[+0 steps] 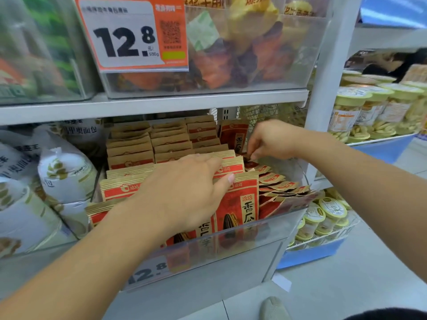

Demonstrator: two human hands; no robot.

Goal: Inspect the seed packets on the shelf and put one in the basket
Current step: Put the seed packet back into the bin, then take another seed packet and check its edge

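Two bare forearms reached into a clear plastic bin (272, 221) on the lower tier of a grey metal shelf (161, 105), where rows of flat, crinkle-topped kraft-paper and red seed packets (171, 137) stood upright in files. The left hand (184, 192) lay palm-down across the front rows, its fingers (215, 162) spread and nearly straight over the serrated tops, the thumb pressed against the top edge of the front red seed packet printed with black sunflower seeds (238, 204); it clasped nothing. The right hand (270, 139) hung over the bin's right side, its fingers curled downward and pinching the corner of a small dark-red packet (248, 159), just beside a taller red packet standing upright (233, 135) at the back. Below that hand, more packets lay fanned flat in an overlapping slope (282, 185) toward the bin's right wall. No basket appeared in the view, and every packet remained in the bin.

Soft white bread bags with green print (62, 172) filled the neighbouring bin on the left. On the tier above, a transparent bin held orange and purple wrapped snacks (249, 49) behind an orange-and-white price card reading 12.8 (131, 35). Round clear jars with pale green lids (351, 112) lined a blue-edged shelf at right.
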